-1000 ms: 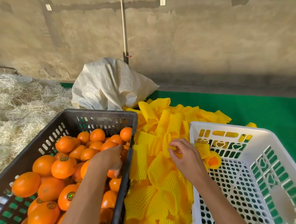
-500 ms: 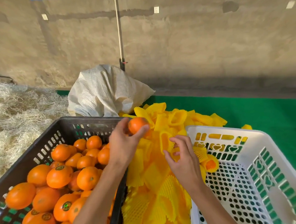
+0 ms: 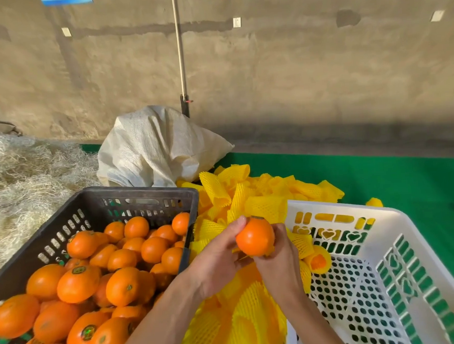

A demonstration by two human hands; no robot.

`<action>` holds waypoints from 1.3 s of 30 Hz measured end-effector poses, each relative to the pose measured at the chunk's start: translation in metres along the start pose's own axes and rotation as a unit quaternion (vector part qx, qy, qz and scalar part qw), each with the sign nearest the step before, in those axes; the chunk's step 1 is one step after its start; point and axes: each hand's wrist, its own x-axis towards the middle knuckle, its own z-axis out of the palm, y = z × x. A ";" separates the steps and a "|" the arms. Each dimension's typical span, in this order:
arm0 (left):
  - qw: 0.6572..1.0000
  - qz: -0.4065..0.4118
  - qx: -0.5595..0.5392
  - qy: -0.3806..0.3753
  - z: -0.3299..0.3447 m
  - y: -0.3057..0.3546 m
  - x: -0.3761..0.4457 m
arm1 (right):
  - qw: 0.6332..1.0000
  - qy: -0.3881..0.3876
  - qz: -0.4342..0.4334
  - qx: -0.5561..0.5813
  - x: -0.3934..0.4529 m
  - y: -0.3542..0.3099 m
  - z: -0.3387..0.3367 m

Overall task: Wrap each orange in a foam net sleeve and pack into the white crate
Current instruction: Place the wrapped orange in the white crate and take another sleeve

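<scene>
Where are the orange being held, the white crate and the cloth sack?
held orange [image 3: 254,238], head view, middle of its skin.
white crate [image 3: 338,207], head view, far rim.
cloth sack [image 3: 154,147], head view, front folds.

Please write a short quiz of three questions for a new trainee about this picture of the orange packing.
1. True or false: the white crate already holds one wrapped orange.
2. Which hands touch the bare orange in the middle?
A. only the left hand
B. only the right hand
C. both hands
3. Fill in: the pile of yellow foam sleeves lies between the white crate and the ______ crate.

Key:
1. True. It lies in the far left corner.
2. C.
3. Black, the one full of unwrapped oranges.
</scene>
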 end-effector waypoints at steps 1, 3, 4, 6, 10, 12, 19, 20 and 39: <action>1.000 -0.004 0.009 -0.001 0.001 -0.001 0.001 | 1.000 -0.002 0.000 0.025 0.000 0.001 -0.001; 1.000 -0.006 0.026 0.007 -0.001 -0.004 0.004 | 0.999 -0.004 -0.001 0.052 0.001 0.003 -0.002; 0.999 -0.007 0.030 0.011 -0.002 -0.005 0.006 | 0.999 -0.008 0.004 0.048 0.002 0.002 -0.001; 0.999 -0.010 0.035 0.022 -0.005 -0.005 0.006 | 1.000 -0.019 0.009 0.019 0.003 0.000 0.003; 0.998 -0.007 0.037 0.042 -0.006 -0.004 0.005 | 1.000 -0.017 0.007 -0.010 0.003 -0.003 0.006; 0.998 -0.007 0.030 0.052 -0.008 -0.005 0.006 | 0.999 -0.025 0.025 -0.006 0.005 -0.003 0.005; 0.990 0.011 0.035 0.135 -0.006 -0.005 0.008 | 0.982 -0.011 0.122 0.144 0.012 -0.012 -0.010; 0.988 0.016 0.051 0.142 -0.005 -0.007 0.009 | 0.987 0.005 0.097 0.131 0.012 -0.014 -0.012; 0.994 0.072 -0.057 0.064 -0.004 -0.006 0.007 | 0.996 0.038 -0.039 -0.069 -0.009 -0.026 0.001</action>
